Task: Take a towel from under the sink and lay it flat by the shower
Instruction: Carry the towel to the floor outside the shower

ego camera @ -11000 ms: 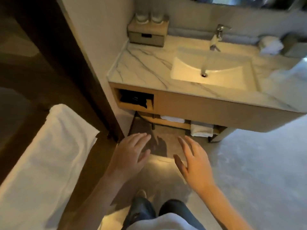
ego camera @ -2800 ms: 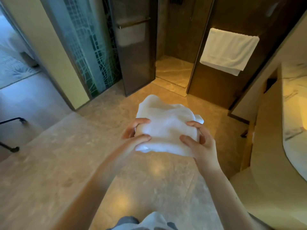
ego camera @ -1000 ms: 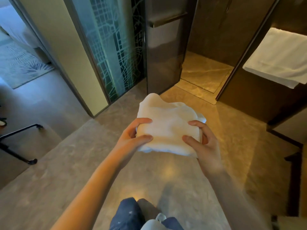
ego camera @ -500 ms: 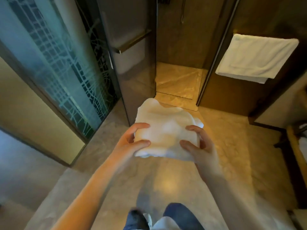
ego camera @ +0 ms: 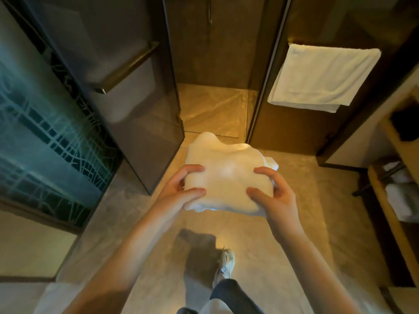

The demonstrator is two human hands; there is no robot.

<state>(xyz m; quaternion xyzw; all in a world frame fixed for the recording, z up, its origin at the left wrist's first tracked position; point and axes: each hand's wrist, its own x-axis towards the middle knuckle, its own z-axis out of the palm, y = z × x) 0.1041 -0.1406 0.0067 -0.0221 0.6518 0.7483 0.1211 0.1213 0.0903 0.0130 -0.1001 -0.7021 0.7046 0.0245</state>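
At centre frame, the left hand (ego camera: 179, 189) and right hand (ego camera: 275, 193) each keep a clenched grip on the folded towel (ego camera: 224, 177), held above the floor (ego camera: 294, 234) before the shower opening (ego camera: 213, 109). Unfolded carelessly, it could bunch against the glass door (ego camera: 136, 98).

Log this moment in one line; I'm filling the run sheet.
carry | folded towel in left hand, right hand | facing shower doorway | not laid
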